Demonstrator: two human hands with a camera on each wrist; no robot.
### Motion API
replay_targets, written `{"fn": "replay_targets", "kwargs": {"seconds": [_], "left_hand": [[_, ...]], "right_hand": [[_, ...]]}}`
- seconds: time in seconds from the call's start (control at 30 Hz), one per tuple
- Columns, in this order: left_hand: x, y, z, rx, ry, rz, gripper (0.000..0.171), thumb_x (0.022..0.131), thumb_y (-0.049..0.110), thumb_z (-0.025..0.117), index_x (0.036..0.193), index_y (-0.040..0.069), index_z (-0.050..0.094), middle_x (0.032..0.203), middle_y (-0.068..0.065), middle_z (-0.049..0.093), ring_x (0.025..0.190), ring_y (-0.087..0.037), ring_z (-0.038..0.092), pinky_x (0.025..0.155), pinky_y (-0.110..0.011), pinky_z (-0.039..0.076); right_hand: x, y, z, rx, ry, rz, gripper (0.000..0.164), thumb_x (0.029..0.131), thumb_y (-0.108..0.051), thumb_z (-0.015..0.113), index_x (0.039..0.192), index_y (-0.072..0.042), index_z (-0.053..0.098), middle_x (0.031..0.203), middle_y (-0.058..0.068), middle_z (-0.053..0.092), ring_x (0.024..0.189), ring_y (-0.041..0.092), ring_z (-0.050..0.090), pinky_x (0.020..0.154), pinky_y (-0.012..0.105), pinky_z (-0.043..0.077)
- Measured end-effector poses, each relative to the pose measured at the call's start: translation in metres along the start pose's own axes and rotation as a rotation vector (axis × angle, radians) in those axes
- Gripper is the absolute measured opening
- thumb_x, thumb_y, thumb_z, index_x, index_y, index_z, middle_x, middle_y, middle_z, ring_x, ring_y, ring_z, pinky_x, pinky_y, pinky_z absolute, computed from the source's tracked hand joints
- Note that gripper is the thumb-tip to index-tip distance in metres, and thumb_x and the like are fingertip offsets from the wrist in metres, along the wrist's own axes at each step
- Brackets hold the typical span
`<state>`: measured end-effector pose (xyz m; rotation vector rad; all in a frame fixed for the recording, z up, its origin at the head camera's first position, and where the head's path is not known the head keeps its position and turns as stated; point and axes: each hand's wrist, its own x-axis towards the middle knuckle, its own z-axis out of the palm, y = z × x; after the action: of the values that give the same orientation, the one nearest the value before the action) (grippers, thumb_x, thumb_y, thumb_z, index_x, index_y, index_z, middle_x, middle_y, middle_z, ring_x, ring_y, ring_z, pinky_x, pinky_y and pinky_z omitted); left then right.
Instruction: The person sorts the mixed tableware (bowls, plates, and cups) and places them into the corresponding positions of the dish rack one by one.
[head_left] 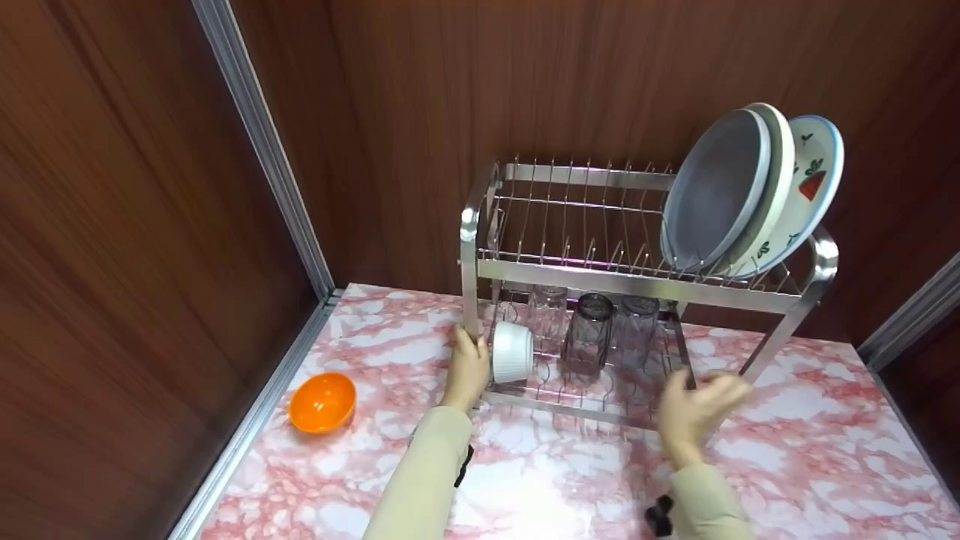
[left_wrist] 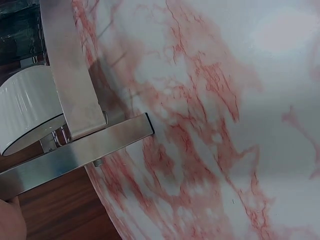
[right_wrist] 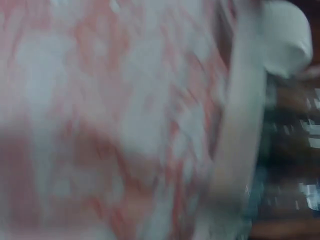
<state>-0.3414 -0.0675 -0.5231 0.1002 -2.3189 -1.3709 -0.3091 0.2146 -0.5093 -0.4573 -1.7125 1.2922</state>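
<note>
A metal two-tier dish rack (head_left: pixel 555 270) stands on the marbled tabletop. My left hand (head_left: pixel 469 369) grips its left upright low down; in the left wrist view only a bit of that hand (left_wrist: pixel 11 220) shows beside the metal bar. My right hand (head_left: pixel 696 409) is just in front of the rack's lower right corner, fingers spread and blurred, holding nothing that I can see. On the lower tier a white ribbed bowl (head_left: pixel 513 352) lies on its side beside several glasses (head_left: pixel 590 334). Plates (head_left: pixel 716 191) lean upright at the upper tier's right end, the outermost one strawberry-patterned.
An orange bowl (head_left: pixel 322 403) sits tilted on the tabletop (head_left: pixel 390 465), left of the rack. A brown wood-grain panel (head_left: pixel 405 112) rises behind, with metal-railed panels at both sides. The right wrist view is badly blurred.
</note>
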Motion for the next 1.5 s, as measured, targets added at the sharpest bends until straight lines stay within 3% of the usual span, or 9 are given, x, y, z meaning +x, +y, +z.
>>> {"fn": "replay_targets", "kwargs": {"seconds": [0.17, 0.23, 0.33, 0.47, 0.63, 0.83, 1.03, 1.23, 1.5], "left_hand": [[0.001, 0.001, 0.000, -0.004, 0.007, 0.005, 0.031, 0.090, 0.011, 0.041, 0.116, 0.000, 0.029, 0.086, -0.018, 0.055, 0.084, -0.031, 0.057, 0.079, -0.042, 0.048], [0.001, 0.001, 0.000, -0.010, 0.004, 0.001, 0.032, 0.090, 0.012, 0.041, 0.118, 0.000, 0.028, 0.088, -0.020, 0.056, 0.087, -0.032, 0.057, 0.081, -0.043, 0.048], [0.001, 0.000, 0.000, -0.014, 0.003, -0.004, 0.035, 0.091, 0.013, 0.041, 0.120, 0.000, 0.027, 0.091, -0.020, 0.056, 0.091, -0.033, 0.057, 0.085, -0.043, 0.047], [0.000, 0.000, 0.000, -0.013, -0.002, -0.003, 0.035, 0.091, 0.014, 0.041, 0.119, 0.000, 0.028, 0.089, -0.019, 0.056, 0.090, -0.032, 0.057, 0.084, -0.043, 0.047], [-0.001, 0.001, 0.003, -0.030, -0.010, -0.006, 0.038, 0.091, 0.014, 0.041, 0.123, -0.001, 0.025, 0.093, -0.021, 0.055, 0.093, -0.033, 0.056, 0.087, -0.043, 0.045], [-0.001, 0.001, 0.003, -0.044, -0.032, -0.030, 0.043, 0.091, 0.015, 0.041, 0.127, -0.002, 0.023, 0.096, -0.021, 0.054, 0.097, -0.033, 0.055, 0.091, -0.043, 0.044], [0.001, 0.000, -0.004, -0.104, -0.067, -0.072, 0.038, 0.090, 0.014, 0.044, 0.122, 0.002, 0.027, 0.097, -0.019, 0.053, 0.095, -0.031, 0.054, 0.089, -0.042, 0.044], [0.001, 0.002, -0.013, -0.261, -0.112, -0.194, 0.033, 0.086, 0.017, 0.052, 0.115, 0.007, 0.041, 0.109, -0.017, 0.055, 0.107, -0.027, 0.051, 0.096, -0.041, 0.040], [-0.008, -0.005, -0.025, -0.382, -0.141, -0.249, 0.030, 0.083, 0.017, 0.056, 0.110, 0.007, 0.049, 0.108, -0.013, 0.055, 0.098, -0.022, 0.052, 0.088, -0.036, 0.043]], "right_hand": [[0.035, -0.002, -0.022, 0.073, 0.177, 0.026, 0.034, 0.069, 0.002, 0.063, 0.083, -0.011, 0.035, 0.099, -0.010, 0.025, 0.092, 0.003, 0.028, 0.089, 0.016, 0.029], [0.047, 0.001, -0.027, 0.110, 0.181, 0.072, 0.038, 0.069, 0.000, 0.065, 0.090, -0.012, 0.035, 0.096, -0.009, 0.028, 0.089, 0.002, 0.030, 0.082, 0.014, 0.030], [0.060, 0.006, -0.032, 0.144, 0.098, 0.087, 0.039, 0.072, -0.004, 0.065, 0.098, -0.014, 0.037, 0.089, -0.009, 0.033, 0.081, 0.002, 0.034, 0.072, 0.014, 0.032], [0.070, 0.010, -0.031, 0.043, -0.047, 0.065, 0.017, 0.080, -0.017, 0.060, 0.079, -0.022, 0.043, 0.069, -0.013, 0.039, 0.063, 0.001, 0.037, 0.058, 0.016, 0.030], [0.082, 0.008, -0.034, 0.010, -0.192, 0.181, 0.025, 0.085, -0.024, 0.054, 0.062, -0.016, 0.047, 0.044, -0.017, 0.045, 0.041, -0.002, 0.044, 0.047, 0.013, 0.036], [0.089, 0.005, -0.039, 0.284, -0.336, 0.374, 0.034, 0.083, -0.011, 0.055, 0.051, -0.010, 0.042, 0.034, -0.004, 0.037, 0.029, 0.008, 0.035, 0.034, 0.022, 0.031], [0.089, 0.025, -0.028, 0.503, -0.361, 0.342, 0.038, 0.081, -0.005, 0.050, 0.046, -0.014, 0.039, 0.034, -0.009, 0.032, 0.028, 0.004, 0.027, 0.026, 0.023, 0.017], [0.085, 0.008, -0.023, 0.309, -0.211, 0.369, 0.039, 0.079, -0.003, 0.045, 0.042, -0.013, 0.036, 0.032, -0.008, 0.032, 0.027, 0.003, 0.029, 0.026, 0.021, 0.023], [0.080, -0.009, -0.031, 0.171, -0.201, 0.349, 0.043, 0.078, -0.003, 0.045, 0.037, -0.015, 0.035, 0.029, -0.010, 0.031, 0.026, 0.000, 0.029, 0.029, 0.019, 0.024]]}}
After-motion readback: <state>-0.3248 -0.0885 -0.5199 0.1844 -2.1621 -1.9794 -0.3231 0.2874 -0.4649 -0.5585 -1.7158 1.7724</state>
